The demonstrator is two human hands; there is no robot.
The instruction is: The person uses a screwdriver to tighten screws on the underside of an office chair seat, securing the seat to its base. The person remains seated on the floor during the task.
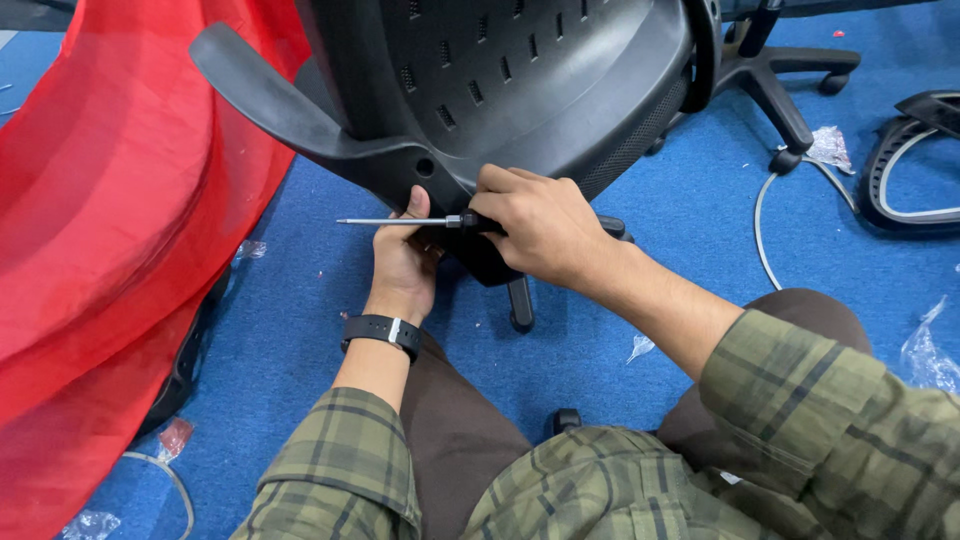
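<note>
gripping a screwdriver (400, 221), right hand (535, 225) fingers closed; left hand (403, 262) touches the chair (520, 70).

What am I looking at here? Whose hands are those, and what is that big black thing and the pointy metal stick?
The camera sits on a person's head and looks down, so you see their own two arms in green checked sleeves and their brown trousers. The big black thing is the underside of an office chair, tipped over on the blue carpet. The right hand holds a screwdriver, the pointy metal stick, with its tip pointing to the left. The left hand, with a black watch on its wrist, rests against the chair just below. A red cloth hangs at the left. Bits of clear plastic wrap and another chair's wheeled base lie on the carpet.
</note>
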